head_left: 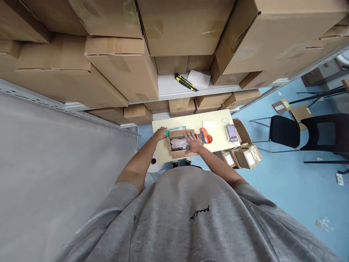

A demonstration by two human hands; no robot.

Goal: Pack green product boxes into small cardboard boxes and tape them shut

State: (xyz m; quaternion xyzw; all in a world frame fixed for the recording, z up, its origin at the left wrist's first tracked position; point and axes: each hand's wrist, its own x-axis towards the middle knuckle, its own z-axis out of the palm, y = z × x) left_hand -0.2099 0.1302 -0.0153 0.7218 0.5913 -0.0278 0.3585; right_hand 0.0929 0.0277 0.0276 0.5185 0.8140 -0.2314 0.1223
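Note:
A small open cardboard box [185, 154] lies on the pale yellow table, its flaps folded out. Crumpled white wrapping [180, 143] fills its inside. My right hand [193, 142] rests over the box's right end with the fingers spread. Just behind the box is a flat green-edged packet [174, 129], partly hidden by a flap. My left hand [160, 134] has its fingers closed around the left end of that packet. Right of my right hand sits an orange and blue tape dispenser [205, 135] with a roll of tape.
The narrow table [218, 145] also bears white paper [209, 124] and a purple blurred-out pack [231, 133]. Cardboard boxes [185, 29] fill the shelves ahead, where a yellow-black utility knife [185, 82] lies. More cartons [245, 157] and a black chair [285, 131] stand to the right.

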